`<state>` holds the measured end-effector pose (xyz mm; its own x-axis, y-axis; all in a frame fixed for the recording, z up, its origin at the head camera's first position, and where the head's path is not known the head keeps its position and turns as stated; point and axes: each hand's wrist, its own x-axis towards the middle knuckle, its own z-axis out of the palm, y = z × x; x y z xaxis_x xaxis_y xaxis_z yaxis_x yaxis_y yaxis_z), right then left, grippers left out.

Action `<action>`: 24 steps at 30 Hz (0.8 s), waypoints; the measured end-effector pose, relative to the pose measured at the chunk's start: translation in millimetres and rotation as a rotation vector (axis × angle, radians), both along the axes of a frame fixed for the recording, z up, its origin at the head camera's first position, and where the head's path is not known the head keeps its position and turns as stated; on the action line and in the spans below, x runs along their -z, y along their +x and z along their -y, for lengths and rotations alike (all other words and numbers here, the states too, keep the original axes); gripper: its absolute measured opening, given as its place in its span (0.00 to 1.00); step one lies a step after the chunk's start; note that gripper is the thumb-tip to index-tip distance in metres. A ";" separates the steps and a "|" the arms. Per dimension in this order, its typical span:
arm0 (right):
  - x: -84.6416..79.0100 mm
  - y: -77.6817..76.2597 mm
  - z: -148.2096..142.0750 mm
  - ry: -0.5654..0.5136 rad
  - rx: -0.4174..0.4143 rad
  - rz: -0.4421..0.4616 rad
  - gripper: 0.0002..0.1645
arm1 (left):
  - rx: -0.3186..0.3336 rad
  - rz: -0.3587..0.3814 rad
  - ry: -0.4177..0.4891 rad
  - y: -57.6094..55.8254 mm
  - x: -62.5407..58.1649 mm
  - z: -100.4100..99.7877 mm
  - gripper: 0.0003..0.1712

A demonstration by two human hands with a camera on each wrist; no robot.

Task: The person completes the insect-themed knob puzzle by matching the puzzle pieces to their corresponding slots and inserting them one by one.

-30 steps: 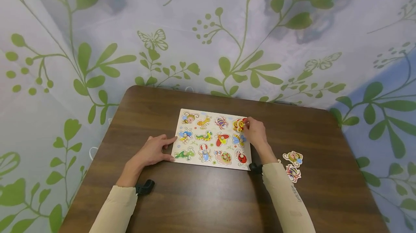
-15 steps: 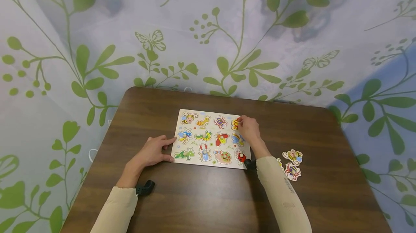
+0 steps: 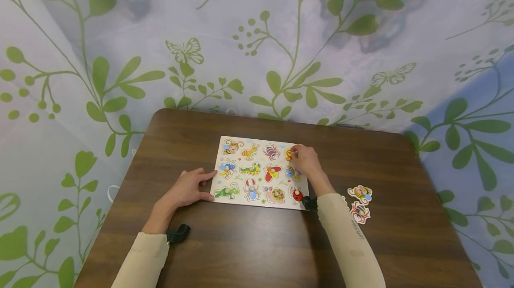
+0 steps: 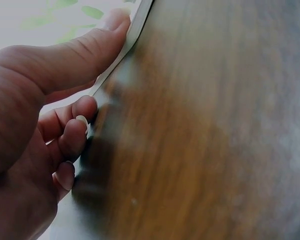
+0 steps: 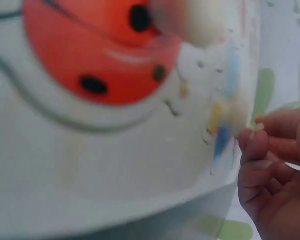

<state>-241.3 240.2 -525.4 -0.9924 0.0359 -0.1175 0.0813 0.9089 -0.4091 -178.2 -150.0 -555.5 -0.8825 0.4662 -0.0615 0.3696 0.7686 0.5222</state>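
A white puzzle board [image 3: 242,200] with several knobbed insect pieces lies on the table. At its upper right corner my right hand [image 3: 308,163] pinches a yellow-and-red butterfly piece [image 3: 288,154], which the fingers partly cover. My left hand [image 3: 190,187] rests at the board's left side, index finger against the edge and thumb near the lower corner. In the left wrist view the thumb [image 4: 92,52] presses on the board's rim while the other fingers bend beside it. The right wrist view shows a blurred ladybug piece [image 5: 105,60] with a round knob close up.
On the brown table [image 3: 257,243], right of the board, lie a loose bee piece [image 3: 360,193] and a spider piece [image 3: 360,213]. Another piece beside them is mostly hidden by the right sleeve [image 3: 349,239]. A leaf-patterned cloth [image 3: 225,20] hangs behind the table.
My right hand has moved slightly left over the board's upper right corner with the butterfly piece, now covering more of it. My left hand has stayed at the left edge.
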 end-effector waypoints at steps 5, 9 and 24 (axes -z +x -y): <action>-6.0 10.8 -9.7 0.006 -0.028 -0.017 0.20 | -0.006 0.001 0.000 0.8 0.1 -0.3 0.50; -13.8 22.9 -19.8 0.059 -0.040 0.012 0.17 | -0.011 0.009 -0.002 1.8 -0.5 -0.4 0.49; -41.1 61.0 -75.5 0.301 0.019 0.254 0.22 | 0.003 0.019 0.010 0.8 1.3 -0.6 0.49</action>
